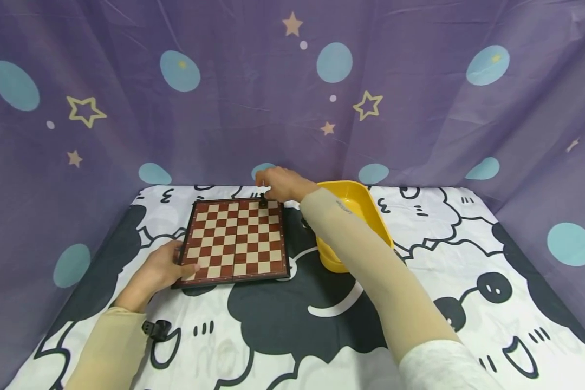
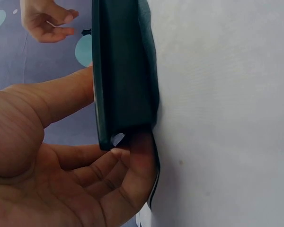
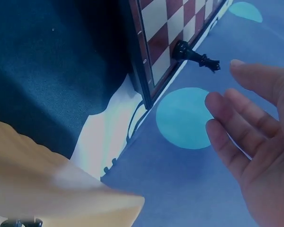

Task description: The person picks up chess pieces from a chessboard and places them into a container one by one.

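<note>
A chessboard (image 1: 234, 238) with red-brown and cream squares lies on the cloth. My left hand (image 1: 158, 268) grips its near left corner, thumb over the top; in the left wrist view the fingers curl at the underside of the dark board edge (image 2: 125, 71). On the far row, close to the right corner, stands a black chess queen (image 3: 191, 54), upright on the board. Just beyond it is my right hand (image 1: 283, 184). The right wrist view shows its fingers (image 3: 227, 113) loosely bent and apart from the queen, with nothing between them.
Right of the board sits a yellow bin (image 1: 377, 222), partly covered by my right forearm. Several black pieces (image 3: 12, 222) show at the lower left of the right wrist view. A purple curtain (image 1: 253, 119) hangs behind the patterned cloth (image 1: 331, 374).
</note>
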Available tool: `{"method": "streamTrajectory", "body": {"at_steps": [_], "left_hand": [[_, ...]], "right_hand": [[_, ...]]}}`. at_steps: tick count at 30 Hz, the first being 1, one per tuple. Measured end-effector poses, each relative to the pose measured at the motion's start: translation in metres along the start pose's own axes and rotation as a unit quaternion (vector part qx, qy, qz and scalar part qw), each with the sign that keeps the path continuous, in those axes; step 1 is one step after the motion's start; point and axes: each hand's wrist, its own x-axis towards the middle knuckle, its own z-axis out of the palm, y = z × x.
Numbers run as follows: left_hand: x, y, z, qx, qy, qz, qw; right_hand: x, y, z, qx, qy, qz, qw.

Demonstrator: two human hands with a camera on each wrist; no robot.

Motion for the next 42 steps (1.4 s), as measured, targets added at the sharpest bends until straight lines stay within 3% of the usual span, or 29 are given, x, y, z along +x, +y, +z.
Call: {"method": "streamTrajectory", "body": {"at_steps": [15,34,42], "left_hand": [[0.000,-0.004,0.001,0.007,0.008,0.013,0.9999],[0.000,-0.002,0.000,0.012,0.004,-0.001,0.9999],[0.001,-0.003,0.001,0.016,0.008,0.008,0.9998]], "right_hand": [[0.017,-0.007,0.016,-0.027,-0.041,0.028,0.998],[0.021,-0.008,0.026,-0.035,-0.008,0.015,0.999],[0.022,-0.005,0.030,-0.031,0.000,0.012,0.999]]}}
